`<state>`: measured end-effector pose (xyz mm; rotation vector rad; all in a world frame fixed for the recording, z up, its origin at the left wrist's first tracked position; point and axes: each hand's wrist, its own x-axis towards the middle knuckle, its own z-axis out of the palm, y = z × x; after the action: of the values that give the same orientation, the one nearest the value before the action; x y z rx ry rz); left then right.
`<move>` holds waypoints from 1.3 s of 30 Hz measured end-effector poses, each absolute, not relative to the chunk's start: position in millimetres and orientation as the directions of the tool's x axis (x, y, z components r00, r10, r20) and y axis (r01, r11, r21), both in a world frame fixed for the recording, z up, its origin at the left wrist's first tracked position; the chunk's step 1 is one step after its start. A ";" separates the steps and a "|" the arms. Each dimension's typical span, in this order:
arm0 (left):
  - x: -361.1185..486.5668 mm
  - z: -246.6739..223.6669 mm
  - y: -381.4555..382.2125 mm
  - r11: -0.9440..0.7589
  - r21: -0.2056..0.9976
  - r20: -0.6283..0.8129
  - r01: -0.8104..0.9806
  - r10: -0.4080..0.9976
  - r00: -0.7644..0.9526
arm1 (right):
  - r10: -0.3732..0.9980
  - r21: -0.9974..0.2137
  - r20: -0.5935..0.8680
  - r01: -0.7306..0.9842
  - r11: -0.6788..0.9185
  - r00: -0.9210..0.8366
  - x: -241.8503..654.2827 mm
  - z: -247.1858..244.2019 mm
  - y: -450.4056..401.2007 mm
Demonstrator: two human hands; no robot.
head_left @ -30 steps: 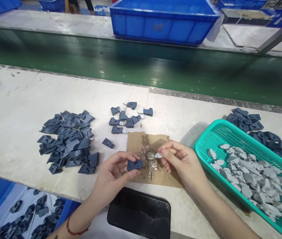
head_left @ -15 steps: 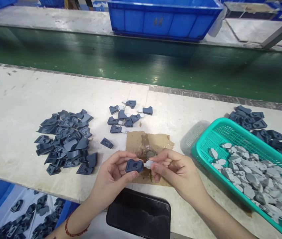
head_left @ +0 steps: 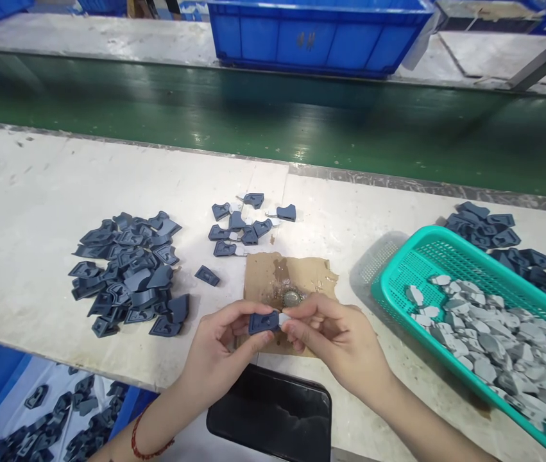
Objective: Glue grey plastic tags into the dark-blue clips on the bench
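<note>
Between thumb and fingers, my left hand (head_left: 227, 340) pinches a dark blue-grey plastic piece (head_left: 262, 322) with a recessed face turned up. My right hand (head_left: 333, 333) grips a small light grey piece (head_left: 283, 319), mostly covered by the fingertips. The grey piece meets the right end of the dark one; how deep it sits is hidden. Both hands are above a stained brown cardboard sheet (head_left: 258, 276) bearing a small round wet object (head_left: 292, 296). Beyond it lie several dark pieces with light grey ends (head_left: 249, 235). One dark piece (head_left: 207, 276) lies alone left of the cardboard.
A pile of dark pieces (head_left: 131, 276) lies left. At right a green basket (head_left: 383, 282) holds light grey pieces (head_left: 489, 333), with more dark pieces (head_left: 482, 224) behind. A black phone (head_left: 267, 410) lies in front. Beyond are a green belt (head_left: 157, 102) and blue crate (head_left: 321, 38).
The light grey piece and the dark piece have come together, narrowing the gap between them. My right hand has shifted slightly left, my left hand slightly right.
</note>
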<state>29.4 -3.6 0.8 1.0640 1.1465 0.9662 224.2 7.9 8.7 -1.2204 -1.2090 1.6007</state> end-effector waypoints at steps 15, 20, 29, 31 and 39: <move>26.8 0.0 -5.6 0.176 0.982 -0.164 -0.065 0.973 0.161 | 0.980 -0.980 -0.030 0.197 0.009 -0.195 221.8 7.3 0.2; 28.9 2.7 -6.0 0.242 0.965 -0.215 -0.100 0.950 0.226 | 0.952 -0.953 0.097 0.249 0.173 -0.291 237.9 21.7 8.0; 15.1 24.9 38.6 -0.042 0.946 0.036 0.323 0.999 0.025 | 0.967 -0.356 0.019 0.905 -0.232 0.255 331.8 34.6 27.6; 10.5 23.8 49.1 -0.090 0.846 0.072 0.526 0.996 0.054 | 0.961 -0.215 -0.144 0.940 -0.264 0.237 350.9 24.5 28.7; -9.7 15.4 43.6 -0.259 0.433 0.134 0.863 0.966 0.223 | 0.934 -0.180 -0.330 0.963 -0.203 0.136 365.1 12.8 25.6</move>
<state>-9.7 43.6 15.4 2.2321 1.7204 0.5526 365.1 25.6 12.8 -2.4226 -2.0286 0.6036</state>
